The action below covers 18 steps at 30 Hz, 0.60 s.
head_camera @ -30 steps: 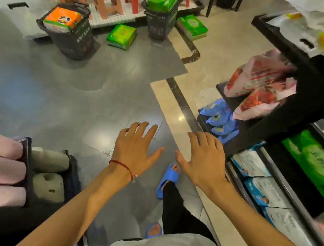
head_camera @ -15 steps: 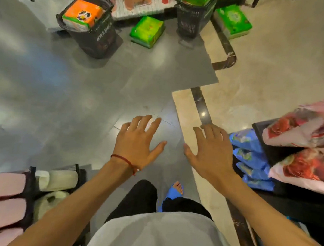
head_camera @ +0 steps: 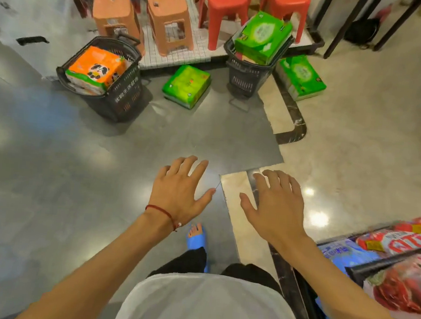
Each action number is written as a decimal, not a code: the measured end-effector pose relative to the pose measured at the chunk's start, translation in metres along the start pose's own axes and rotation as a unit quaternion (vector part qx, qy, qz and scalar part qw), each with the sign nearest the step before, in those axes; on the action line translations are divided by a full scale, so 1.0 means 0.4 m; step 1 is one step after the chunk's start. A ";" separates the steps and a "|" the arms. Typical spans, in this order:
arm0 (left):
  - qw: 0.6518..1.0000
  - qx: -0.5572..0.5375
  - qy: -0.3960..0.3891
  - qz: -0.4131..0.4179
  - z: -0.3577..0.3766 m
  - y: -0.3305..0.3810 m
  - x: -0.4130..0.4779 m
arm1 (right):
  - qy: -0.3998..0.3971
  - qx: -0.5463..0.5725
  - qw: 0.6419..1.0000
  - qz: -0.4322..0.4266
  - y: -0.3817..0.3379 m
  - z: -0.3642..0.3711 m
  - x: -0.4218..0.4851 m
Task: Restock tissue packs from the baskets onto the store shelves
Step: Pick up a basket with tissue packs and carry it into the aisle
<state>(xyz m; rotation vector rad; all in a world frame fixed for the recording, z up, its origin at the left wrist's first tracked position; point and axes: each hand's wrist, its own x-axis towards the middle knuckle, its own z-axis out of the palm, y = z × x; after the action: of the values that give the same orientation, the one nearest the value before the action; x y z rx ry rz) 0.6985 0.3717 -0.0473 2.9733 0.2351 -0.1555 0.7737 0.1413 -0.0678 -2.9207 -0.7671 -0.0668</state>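
item: restock run, hands empty. left hand and right hand hover palm-down over the floor, each grip wide, fingers spread, holding nothing.

stock location: orange tissue pack in the left basket at 11 o'clock; green tissue pack tilted and sticking out above the rim of the right basket at 12 o'clock; two loose green packs on the floor, one between the baskets, one just beside the right basket at 1 o'clock. shelf with red and blue packs at 4 o'clock.

materials: packs are soft blocks in glossy film, rounded corners, likely compressible and slick. baskets are black slotted plastic, rigid, tapered. floor is polished tile, reflective. stools behind are moulded plastic.

risks: the overhanging green pack may topple out if the basket is nudged; film wrap may slip from a one-handed pinch; loose floor packs are a trip hazard on a smooth floor, more so in an open sandal.
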 end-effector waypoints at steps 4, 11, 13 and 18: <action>1.000 0.021 -0.006 0.021 -0.057 -0.085 0.223 | 0.004 0.004 1.000 0.020 -0.011 -0.007 0.215; 0.997 0.061 0.001 0.055 -0.076 -0.178 0.616 | 0.008 -0.004 1.000 0.019 0.040 0.055 0.601; 0.996 0.074 -0.001 0.057 -0.082 -0.201 0.746 | 0.003 -0.006 1.000 0.021 0.068 0.079 0.724; 0.996 0.066 -0.027 0.046 -0.130 -0.229 1.050 | 0.018 0.015 0.998 0.060 0.177 0.106 1.027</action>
<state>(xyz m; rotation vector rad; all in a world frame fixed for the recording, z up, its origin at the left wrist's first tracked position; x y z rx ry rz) 1.1009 0.5315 -0.0578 3.0993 0.0847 -0.2487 1.1666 0.2853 -0.0872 -2.9202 -0.5820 -0.0968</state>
